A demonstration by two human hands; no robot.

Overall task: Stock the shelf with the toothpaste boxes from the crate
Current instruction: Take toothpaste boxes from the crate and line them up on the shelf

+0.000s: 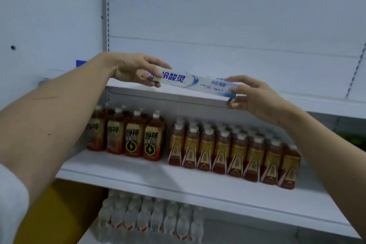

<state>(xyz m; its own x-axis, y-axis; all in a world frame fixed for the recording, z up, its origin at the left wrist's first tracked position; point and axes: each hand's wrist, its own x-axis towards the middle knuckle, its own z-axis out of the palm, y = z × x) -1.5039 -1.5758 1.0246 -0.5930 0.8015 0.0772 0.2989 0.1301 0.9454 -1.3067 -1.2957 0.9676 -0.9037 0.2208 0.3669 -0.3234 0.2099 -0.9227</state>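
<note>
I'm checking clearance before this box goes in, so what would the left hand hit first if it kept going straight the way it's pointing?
The left hand points right along the toothpaste box it holds; beyond that lies the right hand, though depth is unclear.

Brown drink bottles point(190, 144) above clear bottles point(150, 218).

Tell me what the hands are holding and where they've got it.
One toothpaste box, held lengthwise at the top shelf's front edge. The left hand has a grip on its left end, the right hand on its right end.
</note>
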